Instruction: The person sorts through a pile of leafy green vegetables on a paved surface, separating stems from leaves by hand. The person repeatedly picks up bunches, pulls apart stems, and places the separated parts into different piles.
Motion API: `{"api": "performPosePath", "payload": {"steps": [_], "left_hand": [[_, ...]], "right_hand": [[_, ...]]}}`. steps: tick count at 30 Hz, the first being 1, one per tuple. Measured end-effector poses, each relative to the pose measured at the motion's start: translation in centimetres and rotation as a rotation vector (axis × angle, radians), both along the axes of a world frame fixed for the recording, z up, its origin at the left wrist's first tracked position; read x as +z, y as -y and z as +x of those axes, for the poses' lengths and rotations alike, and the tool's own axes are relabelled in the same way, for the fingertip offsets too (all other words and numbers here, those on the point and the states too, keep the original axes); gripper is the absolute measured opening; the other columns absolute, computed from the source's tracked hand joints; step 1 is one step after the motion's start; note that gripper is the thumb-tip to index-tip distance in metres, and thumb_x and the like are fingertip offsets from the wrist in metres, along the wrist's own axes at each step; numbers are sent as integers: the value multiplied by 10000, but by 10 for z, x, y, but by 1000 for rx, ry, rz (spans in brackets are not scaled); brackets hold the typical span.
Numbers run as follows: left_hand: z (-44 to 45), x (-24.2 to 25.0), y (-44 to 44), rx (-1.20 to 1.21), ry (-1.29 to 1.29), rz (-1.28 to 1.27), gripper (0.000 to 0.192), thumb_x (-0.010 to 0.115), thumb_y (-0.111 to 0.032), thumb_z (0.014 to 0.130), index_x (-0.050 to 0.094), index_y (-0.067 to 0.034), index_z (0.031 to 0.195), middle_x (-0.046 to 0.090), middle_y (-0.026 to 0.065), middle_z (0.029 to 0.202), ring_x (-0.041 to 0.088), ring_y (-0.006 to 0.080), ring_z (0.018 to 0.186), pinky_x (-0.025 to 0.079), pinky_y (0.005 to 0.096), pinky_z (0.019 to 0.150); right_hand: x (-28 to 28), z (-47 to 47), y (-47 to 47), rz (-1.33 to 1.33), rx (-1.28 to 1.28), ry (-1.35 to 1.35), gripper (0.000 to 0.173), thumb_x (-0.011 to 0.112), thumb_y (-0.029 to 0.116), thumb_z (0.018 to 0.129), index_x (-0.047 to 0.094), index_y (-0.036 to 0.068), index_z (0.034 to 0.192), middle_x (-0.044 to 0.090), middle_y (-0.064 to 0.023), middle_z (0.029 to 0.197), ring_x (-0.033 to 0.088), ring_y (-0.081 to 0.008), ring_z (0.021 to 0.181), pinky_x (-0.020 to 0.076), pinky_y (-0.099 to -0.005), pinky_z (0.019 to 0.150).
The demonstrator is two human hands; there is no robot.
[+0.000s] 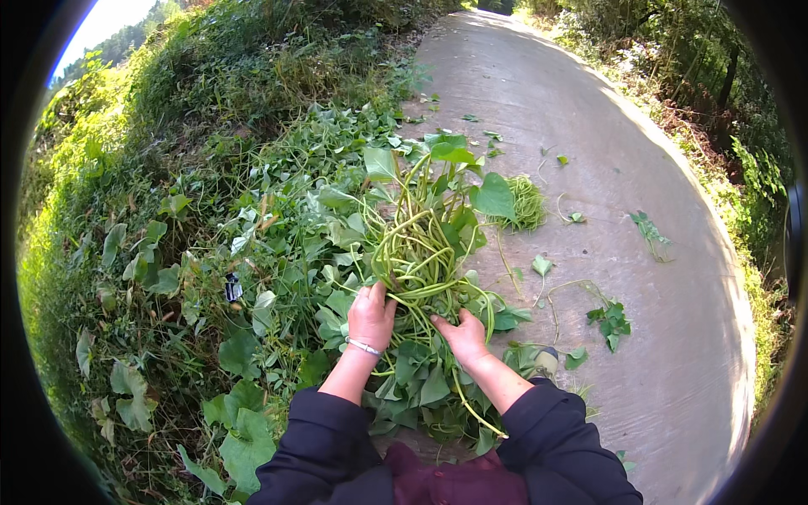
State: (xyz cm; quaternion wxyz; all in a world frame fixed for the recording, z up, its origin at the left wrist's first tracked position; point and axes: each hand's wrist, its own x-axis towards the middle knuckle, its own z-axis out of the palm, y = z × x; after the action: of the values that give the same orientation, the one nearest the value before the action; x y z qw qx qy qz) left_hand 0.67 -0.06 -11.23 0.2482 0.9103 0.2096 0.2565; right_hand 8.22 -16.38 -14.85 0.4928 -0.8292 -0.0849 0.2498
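A large tangled bundle of green leafy vines point(420, 252) lies before me, its long pale stems looped over one another and broad leaves sticking out at top and bottom. On the bundle's left side, my left hand point(371, 319) grips the stems, fingers partly hidden among them; a silvery bracelet circles that wrist. My right hand point(464, 334) holds the lower right side, thumb on top and the other fingers mostly hidden under stems and leaves. One thick stem point(473, 407) trails down past my right forearm.
A bunch of thin green stems point(522, 203) lies on the concrete path point(631, 252) beyond the bundle. Loose vine cuttings point(611, 322) are scattered to the right. Dense weeds and leaves point(189, 284) cover the left bank. A shoe point(546, 361) shows near my right forearm.
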Motion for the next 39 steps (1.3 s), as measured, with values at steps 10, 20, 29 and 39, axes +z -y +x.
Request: {"api": "performPosePath", "payload": {"steps": [10, 20, 29, 39], "left_hand": [[4, 21, 1, -235, 137, -65, 290, 651, 28, 670, 511, -28, 917, 487, 161, 850, 512, 382, 787, 435, 425, 661], [9, 56, 12, -533, 65, 200, 160, 596, -44, 702, 499, -85, 823, 471, 63, 757, 529, 254, 709, 444, 336, 608], [4, 66, 40, -490, 75, 489, 149, 578, -142, 695, 545, -132, 840, 461, -3, 728, 533, 156, 693, 434, 283, 581], [6, 33, 17, -190, 288, 15, 240, 678, 48, 625, 632, -70, 829, 523, 68, 727, 500, 258, 677, 421, 343, 597]], "right_hand": [[8, -9, 9, 338, -106, -259, 424, 644, 223, 848, 491, -63, 1122, 589, -131, 1076, 532, -173, 948, 417, -282, 837], [6, -17, 13, 574, -305, -555, 336, 566, 175, 899, 462, 4, 1168, 588, -126, 1045, 583, -191, 875, 502, -328, 721], [13, -13, 6, 441, -335, -522, 403, 593, 171, 868, 436, 8, 1202, 578, -123, 1068, 575, -194, 907, 493, -326, 735], [31, -4, 6, -200, 103, 316, 711, 725, 358, 735, 391, -43, 1218, 459, -221, 1164, 475, -360, 1037, 402, -405, 888]]}}
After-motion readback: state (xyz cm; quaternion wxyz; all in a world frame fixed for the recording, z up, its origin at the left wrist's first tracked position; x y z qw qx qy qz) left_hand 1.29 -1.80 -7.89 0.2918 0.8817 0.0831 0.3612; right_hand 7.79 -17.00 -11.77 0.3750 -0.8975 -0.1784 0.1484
